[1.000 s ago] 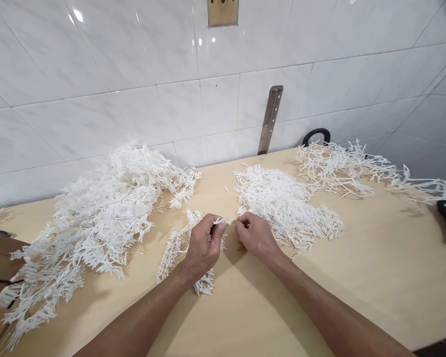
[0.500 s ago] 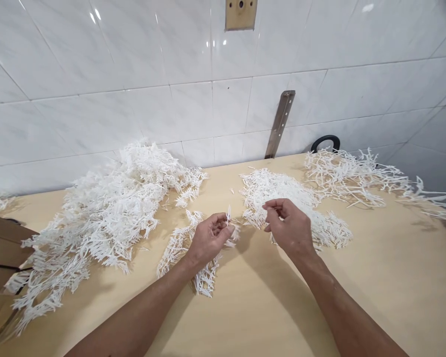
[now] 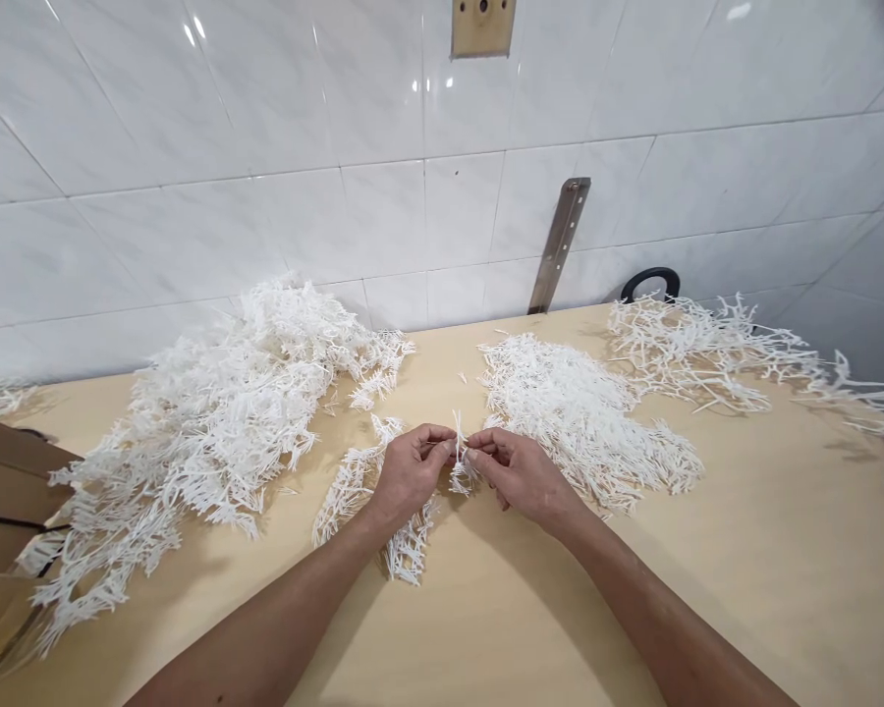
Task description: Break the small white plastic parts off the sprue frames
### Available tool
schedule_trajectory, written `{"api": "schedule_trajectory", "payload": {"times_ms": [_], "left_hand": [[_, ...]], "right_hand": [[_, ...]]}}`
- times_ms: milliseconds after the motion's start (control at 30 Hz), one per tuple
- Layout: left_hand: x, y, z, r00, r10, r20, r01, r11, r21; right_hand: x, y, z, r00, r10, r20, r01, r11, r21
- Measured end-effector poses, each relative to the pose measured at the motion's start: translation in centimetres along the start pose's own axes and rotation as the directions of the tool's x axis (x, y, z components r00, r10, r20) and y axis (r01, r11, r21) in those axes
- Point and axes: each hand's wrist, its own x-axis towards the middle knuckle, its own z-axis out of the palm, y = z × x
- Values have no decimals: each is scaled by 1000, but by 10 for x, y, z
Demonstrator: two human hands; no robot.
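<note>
On my head view, I take the dense pile (image 3: 581, 422) of short white pieces as my landmark. Both hands meet just to its left, over the desk (image 3: 707, 609). The left hand (image 3: 411, 469) has its grip pinching a thin white sprig (image 3: 458, 424) between thumb and forefinger, the sprig's tip standing up above the fingertips. The right hand (image 3: 523, 481), nearer the dense pile, brings thumb and forefinger against the same sprig; I can't tell whether that grip pinches it too. A small white tuft (image 3: 463, 478) shows right below the fingertips.

Farther left of the dense pile, a loose clump (image 3: 350, 491) lies partly hidden behind the left hand, and past it I see a big white heap (image 3: 228, 403) reaching toward a brown box (image 3: 15, 471). Right of the dense pile and behind it lie long branching strands (image 3: 692, 353). Beyond it, a metal strip (image 3: 560, 245) stands tilted against the tiled wall (image 3: 302, 108).
</note>
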Motion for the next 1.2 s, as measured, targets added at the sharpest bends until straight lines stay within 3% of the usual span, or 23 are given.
{"api": "schedule_trajectory", "payload": {"times_ms": [267, 467, 667, 767, 867, 1033, 1200], "left_hand": [[0, 0, 0, 998, -9, -59, 12, 999, 49], [-5, 3, -1, 996, 88, 1, -87, 992, 86], [-9, 8, 0, 992, 122, 43, -126, 985, 114], [-13, 11, 2, 992, 118, -45, -115, 990, 77], [-16, 13, 3, 972, 187, -142, -162, 972, 168], [-19, 13, 4, 956, 284, 67, -288, 876, 386], [-19, 14, 7, 957, 248, 151, -287, 884, 370]], "right_hand": [[-2, -6, -1, 995, 98, 21, -97, 995, -31], [-1, -7, 4, 976, 87, -201, -103, 992, -71], [-1, -1, 10, 974, 97, -204, -81, 993, 87], [0, 1, 10, 974, 106, -201, -66, 978, 198], [1, -1, 9, 969, 143, -203, -76, 950, 304], [0, -12, 9, 963, 229, -143, -138, 872, 469], [-4, -18, 10, 970, 242, -32, -189, 828, 528]]}}
